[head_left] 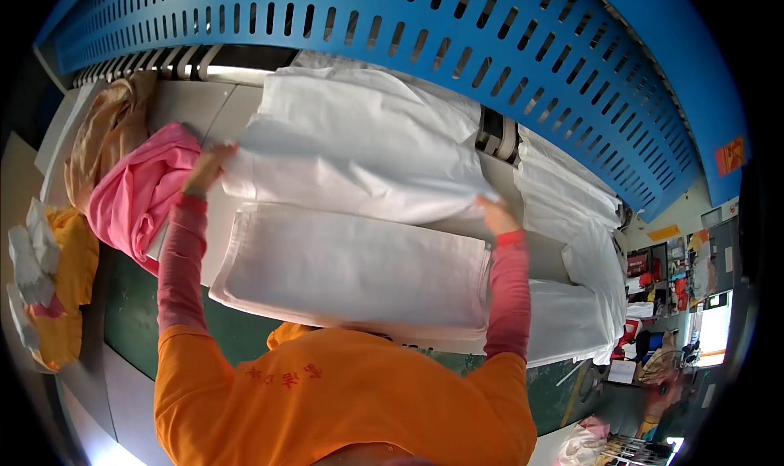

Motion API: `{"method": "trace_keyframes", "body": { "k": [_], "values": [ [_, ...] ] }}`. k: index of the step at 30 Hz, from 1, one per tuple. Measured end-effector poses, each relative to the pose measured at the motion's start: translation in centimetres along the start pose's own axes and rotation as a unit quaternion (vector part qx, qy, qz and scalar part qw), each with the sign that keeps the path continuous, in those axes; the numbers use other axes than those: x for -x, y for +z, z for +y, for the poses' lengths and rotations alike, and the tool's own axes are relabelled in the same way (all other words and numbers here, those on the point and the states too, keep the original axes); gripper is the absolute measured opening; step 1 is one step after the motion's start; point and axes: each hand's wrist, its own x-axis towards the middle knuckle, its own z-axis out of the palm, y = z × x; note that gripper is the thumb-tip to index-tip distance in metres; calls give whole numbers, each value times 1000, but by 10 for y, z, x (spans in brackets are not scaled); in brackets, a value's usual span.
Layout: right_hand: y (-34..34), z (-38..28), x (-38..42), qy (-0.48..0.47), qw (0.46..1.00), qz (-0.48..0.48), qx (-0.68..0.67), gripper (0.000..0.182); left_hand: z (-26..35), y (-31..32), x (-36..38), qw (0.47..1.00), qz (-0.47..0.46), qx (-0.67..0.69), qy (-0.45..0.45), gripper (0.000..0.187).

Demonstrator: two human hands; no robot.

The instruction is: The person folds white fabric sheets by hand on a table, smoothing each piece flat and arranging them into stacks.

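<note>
A white cloth (351, 176) stretches between my two hands, its far part lying up toward the machine under the blue guard. At its near left corner, the fingers of my left hand (211, 168) are closed on the edge. My right hand (496, 214) pinches the near right corner, slightly blurred. Just below the cloth lies a neat stack of folded white cloths (359, 266), close in front of my chest. Beside my left hand is a bunched pink cloth (139, 188), apart from the fingers.
A blue slotted guard (392, 33) arches over the far side. Tan cloth (110, 131) lies at the left, with yellow cloth (73, 278) hanging below. More white cloth (572, 213) drapes at the right. Green surface (135, 303) shows beneath the worktop.
</note>
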Motion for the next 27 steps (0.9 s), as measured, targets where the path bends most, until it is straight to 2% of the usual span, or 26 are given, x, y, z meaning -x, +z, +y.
{"method": "trace_keyframes", "body": {
  "k": [1,2,3,5,6,8,10,11,12,14,16,17,18,20,23,24,26,27],
  "values": [
    [-12,-15,-3,-52,998,34,7,31,4,-21,-17,959,39,234,-155,28],
    [13,-70,27,-99,984,149,-11,24,8,-42,-34,832,153,455,-277,24],
    [-9,-82,17,-168,968,164,-92,25,64,-96,-65,761,248,500,-330,22],
    [-41,-129,26,-273,955,79,-88,18,72,-158,-98,765,237,555,-223,24],
    [-21,-179,51,-317,925,40,-204,17,89,-188,-116,771,250,556,-181,25],
    [-24,-227,77,-376,904,11,-203,21,114,-234,-143,775,279,542,-165,24],
    [-18,-263,102,-412,881,-31,-230,38,122,-267,-159,811,235,531,-68,24],
    [-19,-274,107,-425,887,-14,-182,38,124,-279,-167,825,211,523,-19,23],
    [-23,-284,109,-436,890,4,-134,39,124,-290,-176,859,137,493,0,32],
    [-31,-292,98,-434,897,55,-61,37,133,-284,-188,869,157,466,-47,33],
    [-40,-286,64,-409,905,119,-13,31,93,-266,-208,860,113,496,-41,29],
    [-43,-280,50,-409,901,147,-4,30,104,-246,-219,863,149,471,-107,23],
    [-46,-274,39,-409,895,176,5,28,88,-233,-228,862,170,460,-131,20],
    [-48,-270,32,-409,887,213,-22,26,114,-208,-231,844,214,472,-136,16],
    [-47,-278,46,-408,866,272,-94,25,100,-211,-234,832,188,518,-68,15],
    [-52,-279,57,-420,866,236,-130,25,95,-211,-232,830,202,517,-52,17],
    [-73,-276,76,-443,859,162,-199,26,138,-220,-207,825,231,515,-21,23],
    [-77,-267,92,-448,856,155,-206,27,153,-222,-187,816,222,533,-18,20]
  ]
}}
